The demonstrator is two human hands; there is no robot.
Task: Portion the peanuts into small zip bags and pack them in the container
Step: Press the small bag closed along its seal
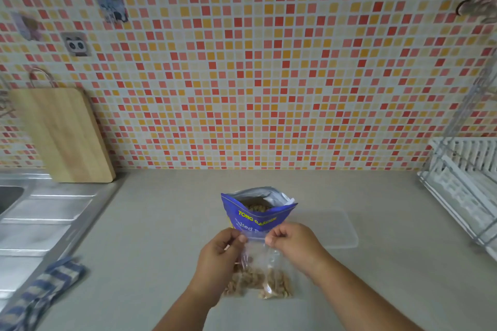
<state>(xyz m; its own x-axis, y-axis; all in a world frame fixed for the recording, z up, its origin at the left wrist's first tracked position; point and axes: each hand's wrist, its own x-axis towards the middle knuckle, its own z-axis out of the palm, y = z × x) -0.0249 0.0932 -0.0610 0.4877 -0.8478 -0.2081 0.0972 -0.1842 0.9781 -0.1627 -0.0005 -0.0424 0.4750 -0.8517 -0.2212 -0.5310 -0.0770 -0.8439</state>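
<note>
Sealing step, lower centre of frame: left hand (220, 252) & right hand (293, 246) pinch the small clear plastic zip bag (259, 274) w/ peanuts on the grey worktop (161, 223); next, prob. press zip shut, then into clear rectangular plastic container (333, 228) at right.

Counter (161, 223) runs along the tiled wall (269, 75). Peanut pouch (255, 212) stands upright mid-counter, mouth open. Small zip bag (259, 269) just in front of it, peanuts in its lower part, bottom on the counter. Left hand (220, 255) at the bag's top left corner, right hand (293, 244) at its top right. Container (330, 228) right of the pouch, behind the right hand. Sink drainboard (40, 223) far left; cutting board (61, 134) leans on the wall behind it; cloth (45, 290) at the drainboard's near edge. Dish rack (462, 183) far right.
</note>
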